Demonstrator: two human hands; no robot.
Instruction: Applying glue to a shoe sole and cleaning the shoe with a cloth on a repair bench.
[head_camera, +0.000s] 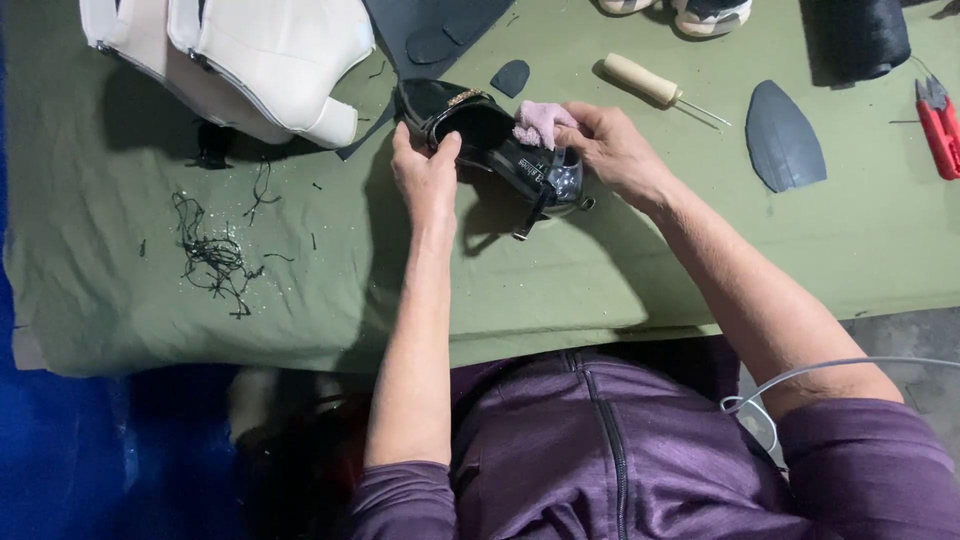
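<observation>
We hold a glossy black shoe (500, 150) at upper centre of the frame, above the green cloth (620, 270). Our left hand (425, 175) grips its near edge, fingers curled. Our right hand (610, 150) presses a pink rag (540, 120) onto the shoe's opening. The surface already shines; how much wiping is left we cannot tell. An awl (650, 85), grey insole (785, 135), red snips (940, 125) and thread scraps (215, 255) lie around.
</observation>
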